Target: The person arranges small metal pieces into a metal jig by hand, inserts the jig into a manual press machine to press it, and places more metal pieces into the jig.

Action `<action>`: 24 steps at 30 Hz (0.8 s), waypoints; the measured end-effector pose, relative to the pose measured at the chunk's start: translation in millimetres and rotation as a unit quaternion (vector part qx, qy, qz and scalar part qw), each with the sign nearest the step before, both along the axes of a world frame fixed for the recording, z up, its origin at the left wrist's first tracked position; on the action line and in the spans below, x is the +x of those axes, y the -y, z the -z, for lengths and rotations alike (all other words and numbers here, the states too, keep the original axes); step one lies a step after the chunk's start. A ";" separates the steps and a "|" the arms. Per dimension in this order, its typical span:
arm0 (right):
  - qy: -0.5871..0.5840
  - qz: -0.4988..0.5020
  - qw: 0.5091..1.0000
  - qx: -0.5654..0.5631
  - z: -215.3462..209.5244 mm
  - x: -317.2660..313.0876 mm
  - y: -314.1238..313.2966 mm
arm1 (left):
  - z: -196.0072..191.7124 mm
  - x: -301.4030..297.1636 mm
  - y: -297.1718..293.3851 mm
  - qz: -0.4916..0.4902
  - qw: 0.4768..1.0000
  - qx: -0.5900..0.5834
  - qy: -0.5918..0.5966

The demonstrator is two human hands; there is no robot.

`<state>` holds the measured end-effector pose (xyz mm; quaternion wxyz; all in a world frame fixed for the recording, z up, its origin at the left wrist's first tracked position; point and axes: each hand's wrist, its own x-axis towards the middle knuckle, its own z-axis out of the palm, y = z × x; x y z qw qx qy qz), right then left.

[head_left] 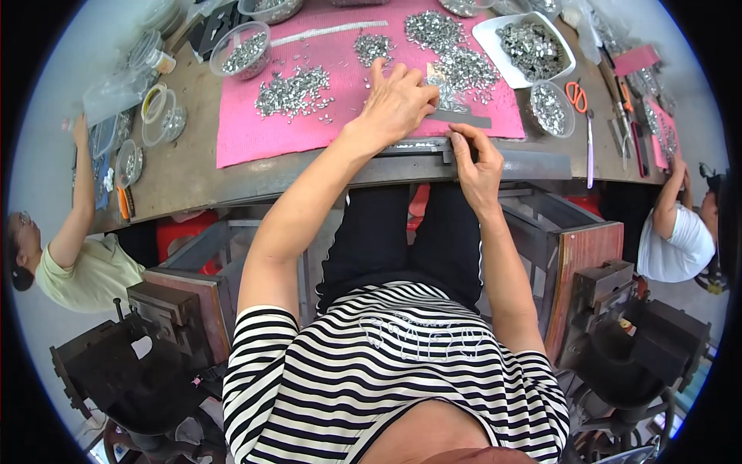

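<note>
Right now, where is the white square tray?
In the head view, the white tray is upper right, at the right edge of the pink mat, beyond a round clear tub.

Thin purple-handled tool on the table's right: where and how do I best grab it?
Probably by the middle of its long purple handle, from the near side with your bare right hand: the handle points toward the near edge of the brown table, the narrow silvery end away.
</note>
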<state>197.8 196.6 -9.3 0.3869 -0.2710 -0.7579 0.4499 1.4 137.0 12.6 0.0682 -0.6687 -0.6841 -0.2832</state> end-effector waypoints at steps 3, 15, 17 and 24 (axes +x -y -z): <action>0.013 0.002 0.999 0.046 -2.1 -1.1 -0.2 | -4.8 -1.7 -4.0 0.006 0.999 -0.026 -0.022; 0.022 0.005 0.998 0.056 -6.7 -1.2 1.7 | -3.1 -4.7 -8.5 0.027 0.999 -0.042 0.005; 0.021 0.007 0.998 0.064 -4.5 -1.7 1.5 | -5.2 -3.6 -10.8 0.023 0.995 -0.101 -0.006; 0.006 0.004 0.998 0.060 -3.0 -1.4 0.8 | 0.8 -4.0 -14.5 0.067 0.992 -0.095 -0.058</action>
